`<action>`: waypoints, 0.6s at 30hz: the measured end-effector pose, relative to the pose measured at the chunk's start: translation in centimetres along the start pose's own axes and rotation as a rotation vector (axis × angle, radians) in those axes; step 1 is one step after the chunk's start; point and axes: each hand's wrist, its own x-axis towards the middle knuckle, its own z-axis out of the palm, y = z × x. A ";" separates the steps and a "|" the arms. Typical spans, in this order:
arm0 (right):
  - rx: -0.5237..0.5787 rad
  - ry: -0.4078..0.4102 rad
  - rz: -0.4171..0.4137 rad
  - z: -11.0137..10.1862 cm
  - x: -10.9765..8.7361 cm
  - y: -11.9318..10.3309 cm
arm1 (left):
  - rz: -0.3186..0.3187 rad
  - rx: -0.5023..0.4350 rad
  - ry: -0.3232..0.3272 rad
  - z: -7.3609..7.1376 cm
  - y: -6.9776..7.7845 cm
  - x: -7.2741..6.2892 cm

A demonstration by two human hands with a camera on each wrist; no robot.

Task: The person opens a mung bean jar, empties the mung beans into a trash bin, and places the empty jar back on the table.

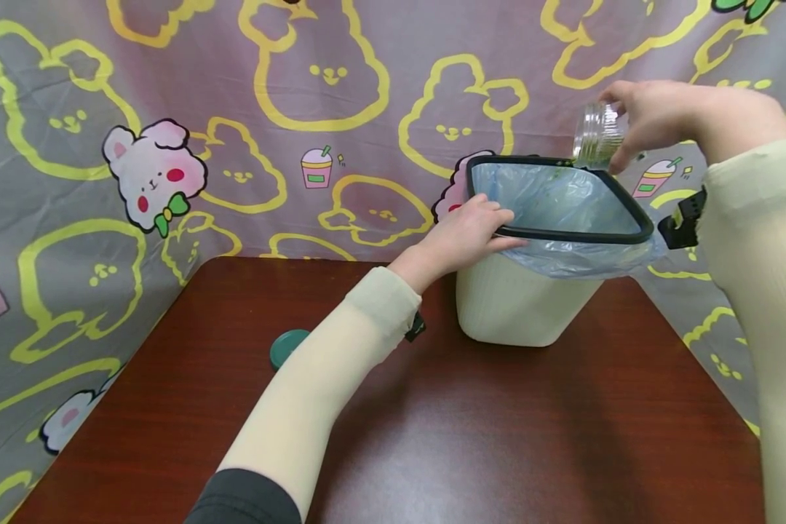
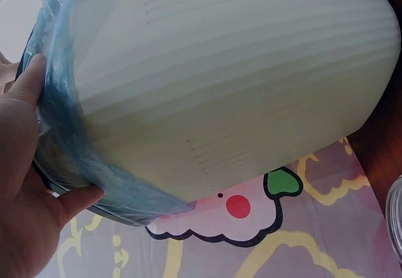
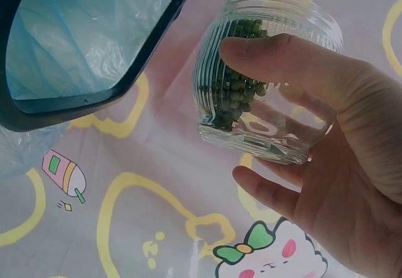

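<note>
My right hand [image 1: 661, 120] grips a clear ribbed glass jar [image 1: 597, 135], tipped on its side at the bin's far right rim. In the right wrist view, small green bean-like pieces [image 3: 237, 99] are heaped along one side of the jar, behind my thumb. My left hand [image 1: 468, 229] holds the near left part of the black rim [image 1: 563, 234] of a cream trash bin [image 1: 524, 302]. In the left wrist view, its thumb and a finger lie over the blue plastic liner [image 2: 63, 96] folded outside the bin. A few green bits show near the liner's far edge.
The bin stands on a dark reddish-brown table [image 1: 432, 437], toward the back right. A round green lid [image 1: 288, 348] lies on the table beside my left forearm. A grey cloth with yellow cartoon outlines [image 1: 367, 73] hangs behind the table.
</note>
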 end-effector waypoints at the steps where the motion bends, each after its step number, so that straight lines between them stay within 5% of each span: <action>1: -0.006 0.005 -0.002 -0.1 0.0 0.0 | 0.000 0.002 0.001 0.0 0.0 0.0; 18: 0.009 0.012 -0.003 0.0 0.2 0.0 | -0.006 0.010 0.002 -0.2 -0.2 0.0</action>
